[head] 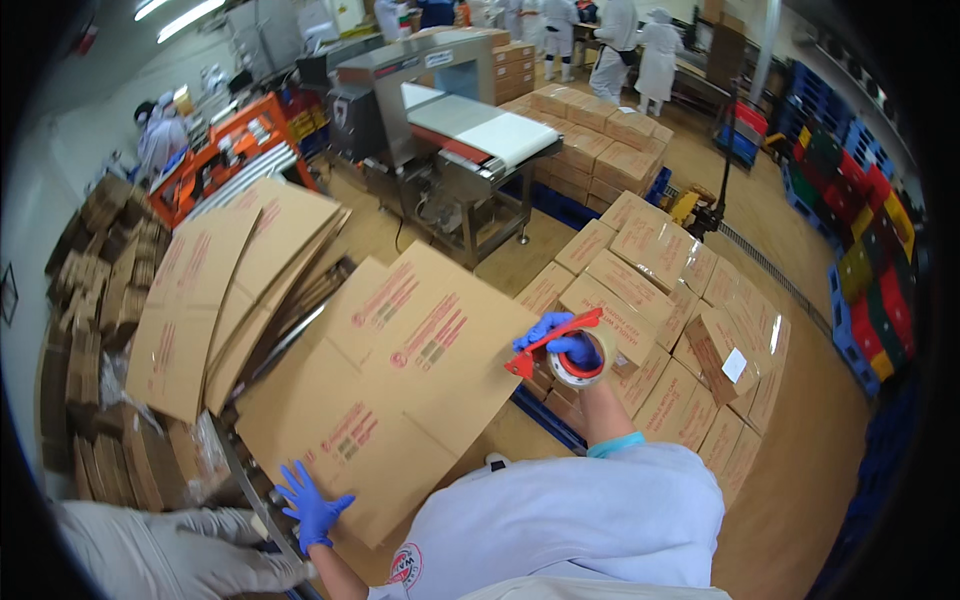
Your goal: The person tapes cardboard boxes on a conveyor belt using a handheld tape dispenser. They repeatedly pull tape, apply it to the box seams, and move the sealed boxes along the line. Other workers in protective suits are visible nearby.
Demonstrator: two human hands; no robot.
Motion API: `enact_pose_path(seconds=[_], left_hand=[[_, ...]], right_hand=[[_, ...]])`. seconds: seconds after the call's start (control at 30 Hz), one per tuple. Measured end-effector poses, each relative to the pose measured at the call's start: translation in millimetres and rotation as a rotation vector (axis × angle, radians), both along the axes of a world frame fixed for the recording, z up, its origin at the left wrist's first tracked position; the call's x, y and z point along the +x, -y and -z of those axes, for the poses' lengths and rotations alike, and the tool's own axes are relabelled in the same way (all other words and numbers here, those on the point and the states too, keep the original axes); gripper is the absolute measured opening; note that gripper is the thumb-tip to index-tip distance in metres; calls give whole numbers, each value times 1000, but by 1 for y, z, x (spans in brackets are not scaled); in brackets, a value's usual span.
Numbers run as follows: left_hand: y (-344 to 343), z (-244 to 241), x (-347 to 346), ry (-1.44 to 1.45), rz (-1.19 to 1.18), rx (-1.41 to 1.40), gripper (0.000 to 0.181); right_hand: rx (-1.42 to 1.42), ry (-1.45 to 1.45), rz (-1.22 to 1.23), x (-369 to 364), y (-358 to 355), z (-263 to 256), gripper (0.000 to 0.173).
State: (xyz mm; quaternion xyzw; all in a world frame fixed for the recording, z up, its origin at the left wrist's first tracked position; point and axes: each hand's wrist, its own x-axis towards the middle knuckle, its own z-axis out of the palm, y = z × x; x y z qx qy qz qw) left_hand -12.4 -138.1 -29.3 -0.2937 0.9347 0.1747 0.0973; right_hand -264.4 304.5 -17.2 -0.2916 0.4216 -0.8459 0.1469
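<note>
A flattened cardboard carton (405, 352) with red printing lies right in front of me. At its near left corner is my left hand (311, 502) in a blue glove, fingers spread against the cardboard and holding nothing. My right hand (574, 346), gloved in blue too, grips a red tape dispenser (561, 336) at the carton's right corner. A roll of clear packing tape (581, 364) is mounted on the dispenser. More flat cartons (191, 315) lean in a stack to the left.
Taped boxes (660, 300) fill a pallet to my right. Ahead stands a metal-framed conveyor (480, 124) with a white belt. A pallet jack (694, 206) is beyond the boxes. A person's legs (180, 544) are close at lower left. Several people in white stand at the back.
</note>
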Motion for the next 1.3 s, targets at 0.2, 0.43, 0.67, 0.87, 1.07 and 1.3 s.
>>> enact_pose_path(seconds=[0.2, 0.43, 0.67, 0.87, 1.07, 1.3], left_hand=[[-39, 76, 31, -358, 28, 131, 132], [-67, 43, 40, -338, 40, 49, 133], [-77, 58, 51, -310, 130, -163, 126], [-79, 59, 46, -402, 114, -211, 116], [-79, 63, 48, -432, 73, -156, 105], [-76, 85, 48, -459, 125, -261, 75]], right_hand=[[115, -57, -213, 10, 113, -21, 14], [151, -505, 7, 56, 290, -54, 23], [301, 412, -313, 63, 361, 41, 18], [463, 505, -284, 45, 372, 69, 27], [545, -127, -164, 151, 267, 53, 14], [626, 302, -751, 82, 309, 32, 33]])
